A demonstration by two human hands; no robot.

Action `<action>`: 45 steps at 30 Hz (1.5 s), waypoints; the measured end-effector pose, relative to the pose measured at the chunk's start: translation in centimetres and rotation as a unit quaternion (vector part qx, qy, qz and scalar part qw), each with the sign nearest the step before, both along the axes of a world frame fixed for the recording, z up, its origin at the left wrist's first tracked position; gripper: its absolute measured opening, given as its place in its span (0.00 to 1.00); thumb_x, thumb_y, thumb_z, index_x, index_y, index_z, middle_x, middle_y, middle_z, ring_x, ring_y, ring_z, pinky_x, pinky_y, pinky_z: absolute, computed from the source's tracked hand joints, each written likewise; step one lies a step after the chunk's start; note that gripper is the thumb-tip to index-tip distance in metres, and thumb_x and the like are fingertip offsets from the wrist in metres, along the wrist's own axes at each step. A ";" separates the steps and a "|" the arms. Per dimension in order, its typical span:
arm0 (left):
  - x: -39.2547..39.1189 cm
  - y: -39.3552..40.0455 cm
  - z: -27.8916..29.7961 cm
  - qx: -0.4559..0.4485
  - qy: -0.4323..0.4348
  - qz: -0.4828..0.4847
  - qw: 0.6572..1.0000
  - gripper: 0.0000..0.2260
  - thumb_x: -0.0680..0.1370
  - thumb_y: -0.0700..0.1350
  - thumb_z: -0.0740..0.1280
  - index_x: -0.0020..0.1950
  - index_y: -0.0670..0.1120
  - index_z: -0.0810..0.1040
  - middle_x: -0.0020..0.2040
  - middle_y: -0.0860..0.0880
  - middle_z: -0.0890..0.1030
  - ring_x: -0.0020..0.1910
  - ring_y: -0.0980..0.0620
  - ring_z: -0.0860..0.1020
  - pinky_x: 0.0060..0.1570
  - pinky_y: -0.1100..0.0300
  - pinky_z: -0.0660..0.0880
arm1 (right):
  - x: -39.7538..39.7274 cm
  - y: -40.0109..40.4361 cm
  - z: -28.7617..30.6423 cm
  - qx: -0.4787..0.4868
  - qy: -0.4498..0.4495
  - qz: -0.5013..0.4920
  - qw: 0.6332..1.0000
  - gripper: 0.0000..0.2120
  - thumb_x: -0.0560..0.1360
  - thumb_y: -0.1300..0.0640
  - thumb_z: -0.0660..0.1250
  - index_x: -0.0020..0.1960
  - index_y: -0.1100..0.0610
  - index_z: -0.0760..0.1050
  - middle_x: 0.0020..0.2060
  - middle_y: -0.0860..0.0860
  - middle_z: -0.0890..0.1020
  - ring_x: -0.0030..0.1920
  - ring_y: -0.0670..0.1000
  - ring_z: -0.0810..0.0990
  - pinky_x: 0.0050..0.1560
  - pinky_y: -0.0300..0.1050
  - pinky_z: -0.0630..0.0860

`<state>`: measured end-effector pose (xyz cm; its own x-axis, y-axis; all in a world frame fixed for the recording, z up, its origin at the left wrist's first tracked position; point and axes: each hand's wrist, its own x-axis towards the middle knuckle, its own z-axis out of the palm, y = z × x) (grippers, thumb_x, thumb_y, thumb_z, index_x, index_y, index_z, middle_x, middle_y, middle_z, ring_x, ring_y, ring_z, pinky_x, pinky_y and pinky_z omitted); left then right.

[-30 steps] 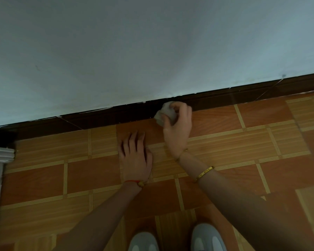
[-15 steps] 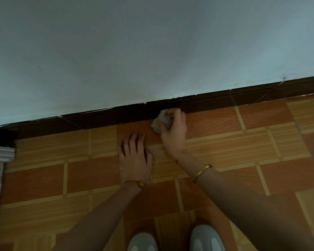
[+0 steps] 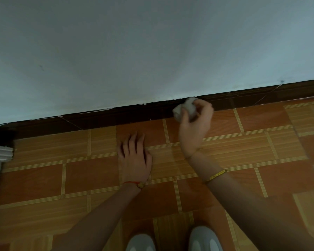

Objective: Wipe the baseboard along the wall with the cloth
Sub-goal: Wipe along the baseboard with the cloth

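1. A pale, plain wall point(image 3: 152, 51) fills the upper half of the view, and a floor point(image 3: 91, 171) of orange-brown tiles with wood-grain bands fills the lower half.
2. The dark brown baseboard point(image 3: 261, 98) runs as a long strip between them, its long axis rising from lower left to upper right across the view.
3. The left hand point(image 3: 134, 158) lies flat on the floor with fingers straight, holding nothing, well short of the baseboard; it looks like a prop.
4. The right hand point(image 3: 196, 124) is the nearer one: its fingers point(image 3: 205, 107) curl round a crumpled white cloth point(image 3: 186, 109).
5. The cloth sits at the baseboard's face, just beyond the fingers; actual contact cannot be confirmed. Judging by the baseboard's axis, the next stroke should slide sideways along it.
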<state>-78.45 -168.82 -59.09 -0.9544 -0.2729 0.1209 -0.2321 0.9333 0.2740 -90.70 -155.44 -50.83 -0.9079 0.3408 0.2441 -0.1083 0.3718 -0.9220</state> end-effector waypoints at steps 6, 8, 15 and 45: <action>0.0 -0.2 -0.4 -0.010 -0.008 -0.005 1.000 0.23 0.80 0.50 0.59 0.74 0.44 0.70 0.74 0.42 0.69 0.73 0.39 0.67 0.74 0.37 0.59 | 2.2 -5.6 0.2 0.039 0.002 0.191 0.981 0.15 0.71 0.67 0.72 0.55 0.59 0.73 0.52 0.50 0.72 0.53 0.51 0.74 0.53 0.32 0.73; 0.0 -0.2 -0.4 -0.006 -0.001 -0.002 1.000 0.23 0.80 0.49 0.59 0.74 0.44 0.70 0.74 0.42 0.70 0.72 0.39 0.68 0.74 0.38 0.59 | 2.0 -4.7 0.0 0.045 0.008 0.178 0.983 0.14 0.71 0.67 0.72 0.55 0.59 0.74 0.52 0.52 0.73 0.53 0.48 0.74 0.53 0.30 0.72; 0.0 -0.1 0.0 -0.006 -0.005 -0.004 1.000 0.23 0.80 0.49 0.57 0.75 0.45 0.69 0.75 0.43 0.69 0.74 0.41 0.67 0.76 0.39 0.57 | -0.9 2.1 -0.8 0.010 -0.013 -0.047 0.999 0.13 0.74 0.60 0.71 0.57 0.57 0.74 0.52 0.50 0.76 0.51 0.47 0.77 0.50 0.48 0.79; 0.1 0.0 0.0 -0.003 -0.006 -0.001 1.000 0.23 0.81 0.50 0.56 0.75 0.44 0.69 0.75 0.43 0.69 0.74 0.41 0.66 0.76 0.38 0.58 | 0.3 0.3 -0.7 0.081 0.007 0.098 0.992 0.14 0.74 0.64 0.70 0.58 0.59 0.73 0.55 0.55 0.74 0.53 0.46 0.74 0.52 0.32 0.74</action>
